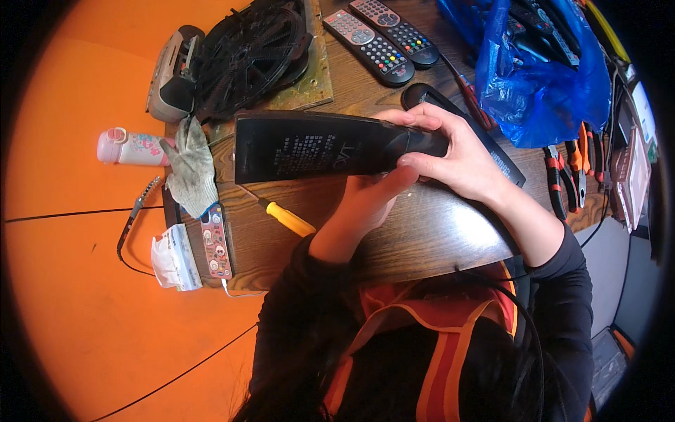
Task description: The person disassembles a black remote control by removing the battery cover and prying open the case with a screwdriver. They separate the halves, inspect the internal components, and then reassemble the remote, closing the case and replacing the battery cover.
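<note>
A long black plastic casing (302,149), tapered and with pale print on its face, is held up over the wooden table in both hands. My right hand (450,148) closes round its narrow right end, thumb in front and fingers behind. My left hand (373,200) grips its lower edge near the middle; the fingers are partly hidden and the thumb is a little blurred. Below the casing's wide left end lies a screwdriver with a yellow handle (290,218). Another long black piece (503,156) with a rounded end rests on the table, partly behind my right hand.
Two remote controls (369,46) lie at the back, beside a blue plastic bag (541,91) of dark items. A red-handled screwdriver (474,102) and pliers (555,183) are at right. Left are a coiled black reel (253,56), grey glove (191,169), bottle (130,146) and tissue pack (179,260).
</note>
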`<state>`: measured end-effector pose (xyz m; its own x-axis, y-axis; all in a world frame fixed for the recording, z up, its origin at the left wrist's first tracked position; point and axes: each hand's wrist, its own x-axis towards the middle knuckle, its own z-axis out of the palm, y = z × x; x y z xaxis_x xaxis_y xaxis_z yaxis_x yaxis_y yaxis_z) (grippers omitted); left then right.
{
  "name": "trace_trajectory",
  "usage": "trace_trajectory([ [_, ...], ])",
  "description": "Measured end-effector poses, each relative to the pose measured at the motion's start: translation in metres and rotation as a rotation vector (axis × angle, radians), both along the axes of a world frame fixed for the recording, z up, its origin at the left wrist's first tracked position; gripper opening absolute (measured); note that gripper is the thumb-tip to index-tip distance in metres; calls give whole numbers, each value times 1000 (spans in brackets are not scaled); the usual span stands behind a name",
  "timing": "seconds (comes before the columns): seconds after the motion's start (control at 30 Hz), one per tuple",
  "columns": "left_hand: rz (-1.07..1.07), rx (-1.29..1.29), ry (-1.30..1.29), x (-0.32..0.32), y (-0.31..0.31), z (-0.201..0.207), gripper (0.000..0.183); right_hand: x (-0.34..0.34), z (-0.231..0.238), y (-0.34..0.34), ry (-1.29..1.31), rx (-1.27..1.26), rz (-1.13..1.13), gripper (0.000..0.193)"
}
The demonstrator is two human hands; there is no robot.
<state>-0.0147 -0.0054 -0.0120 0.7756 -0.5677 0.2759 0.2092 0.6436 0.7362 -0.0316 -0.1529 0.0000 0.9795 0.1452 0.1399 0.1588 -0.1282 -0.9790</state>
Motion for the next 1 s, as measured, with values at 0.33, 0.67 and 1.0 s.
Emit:
trace_trajectory([
  [0.33, 268, 51, -198, -2, -1, -2, 38, -5, 8, 3, 203, 144, 28, 38],
  [0.67, 527, -4, 104, 26, 27, 28, 50, -2, 22, -13, 319, -160, 29, 21],
  [1.0, 329, -59, 111, 25, 32, 25, 53, -4, 17, -14, -96, -504, -47, 31],
])
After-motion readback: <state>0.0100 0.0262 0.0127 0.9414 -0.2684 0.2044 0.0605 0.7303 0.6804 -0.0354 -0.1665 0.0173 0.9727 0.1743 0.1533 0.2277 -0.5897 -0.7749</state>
